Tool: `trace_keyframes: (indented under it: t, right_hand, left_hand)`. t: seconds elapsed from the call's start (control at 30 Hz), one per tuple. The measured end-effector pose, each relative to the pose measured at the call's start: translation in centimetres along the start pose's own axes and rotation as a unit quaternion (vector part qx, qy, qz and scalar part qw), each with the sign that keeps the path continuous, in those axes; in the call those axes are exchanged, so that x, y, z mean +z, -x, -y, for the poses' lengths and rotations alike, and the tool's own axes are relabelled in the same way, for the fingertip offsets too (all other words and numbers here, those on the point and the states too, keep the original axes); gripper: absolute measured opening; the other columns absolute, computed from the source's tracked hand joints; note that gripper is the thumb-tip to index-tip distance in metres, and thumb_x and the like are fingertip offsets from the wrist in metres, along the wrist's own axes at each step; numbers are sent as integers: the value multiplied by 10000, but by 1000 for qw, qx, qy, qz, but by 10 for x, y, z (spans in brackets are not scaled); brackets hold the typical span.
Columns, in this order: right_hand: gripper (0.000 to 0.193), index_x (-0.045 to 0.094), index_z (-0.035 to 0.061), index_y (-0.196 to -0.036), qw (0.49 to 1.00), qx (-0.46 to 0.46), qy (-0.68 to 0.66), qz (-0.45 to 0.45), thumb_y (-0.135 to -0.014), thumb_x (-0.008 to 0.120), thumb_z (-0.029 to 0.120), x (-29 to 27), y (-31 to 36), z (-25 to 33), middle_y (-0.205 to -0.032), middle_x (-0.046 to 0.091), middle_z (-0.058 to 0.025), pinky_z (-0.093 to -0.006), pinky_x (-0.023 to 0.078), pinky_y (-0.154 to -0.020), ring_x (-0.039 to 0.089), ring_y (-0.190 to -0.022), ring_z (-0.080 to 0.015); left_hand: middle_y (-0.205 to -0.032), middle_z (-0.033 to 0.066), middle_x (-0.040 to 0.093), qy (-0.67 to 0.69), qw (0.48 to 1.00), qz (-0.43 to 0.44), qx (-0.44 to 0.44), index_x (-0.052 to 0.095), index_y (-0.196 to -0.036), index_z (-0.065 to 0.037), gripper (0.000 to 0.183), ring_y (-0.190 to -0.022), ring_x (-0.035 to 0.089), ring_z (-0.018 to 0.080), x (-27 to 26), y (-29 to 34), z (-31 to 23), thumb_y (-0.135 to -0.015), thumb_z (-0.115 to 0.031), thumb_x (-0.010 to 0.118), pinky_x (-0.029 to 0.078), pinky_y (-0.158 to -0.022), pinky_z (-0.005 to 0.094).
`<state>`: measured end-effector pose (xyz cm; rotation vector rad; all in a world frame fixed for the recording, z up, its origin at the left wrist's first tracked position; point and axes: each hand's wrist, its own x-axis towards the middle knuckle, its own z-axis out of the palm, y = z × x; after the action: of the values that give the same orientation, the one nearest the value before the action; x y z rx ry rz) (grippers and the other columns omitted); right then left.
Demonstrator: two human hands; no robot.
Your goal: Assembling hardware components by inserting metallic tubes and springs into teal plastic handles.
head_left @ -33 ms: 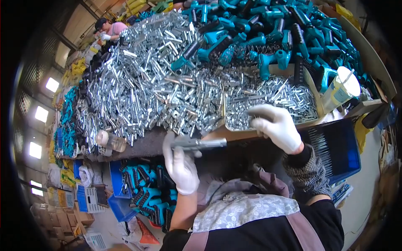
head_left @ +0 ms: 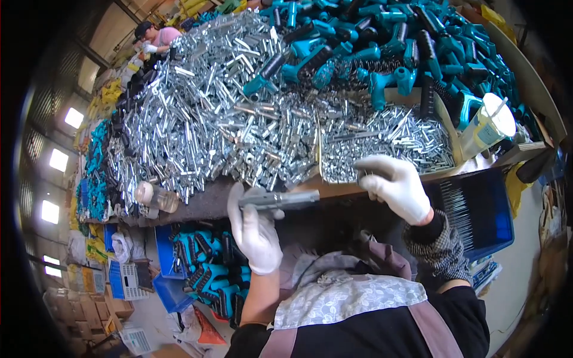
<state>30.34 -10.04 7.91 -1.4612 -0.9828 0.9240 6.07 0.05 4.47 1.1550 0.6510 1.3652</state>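
My left hand, in a white glove, is closed around a long silver metal part. The part lies roughly level in front of the table edge, its narrower end pointing right. My right hand, also gloved in white, hovers over the front rim of a shallow tray of small metal pins. Its thumb and fingers curl toward each other; whatever is between the fingertips is too small to make out. Behind my left hand spreads a large heap of silver metal parts.
Teal and black tool housings pile up at the back right. A white cup stands right of the tray, and a clear jar lies at the left table edge. Blue bins sit below. A person works at far left.
My left hand has shifted slightly left with the metal part. My right hand stays nearly in place above the tray rim.
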Motion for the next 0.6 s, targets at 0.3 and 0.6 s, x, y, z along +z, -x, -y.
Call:
trace_keyframes:
  t: [0.3,0.6]
  right_hand:
    - [329,667,-23,-1193,977,101,-167,81,-911,677,146,18,28,-39,-891,704,-66,-226,499,-594,624,-679,-87]
    - [303,675,-12,-1138,970,125,-166,130,-951,650,225,-13,61,-93,-871,695,-75,-262,555,-628,669,-725,-118]
  left_hand:
    - [-1149,147,640,-43,994,40,-89,448,-1402,66,513,-911,642,187,21,26,10,-1010,-238,580,558,-724,319]
    - [-910,163,679,-439,766,471,-1,686,-1177,-37,458,-787,690,312,42,29,15,-751,-160,802,540,-714,356]
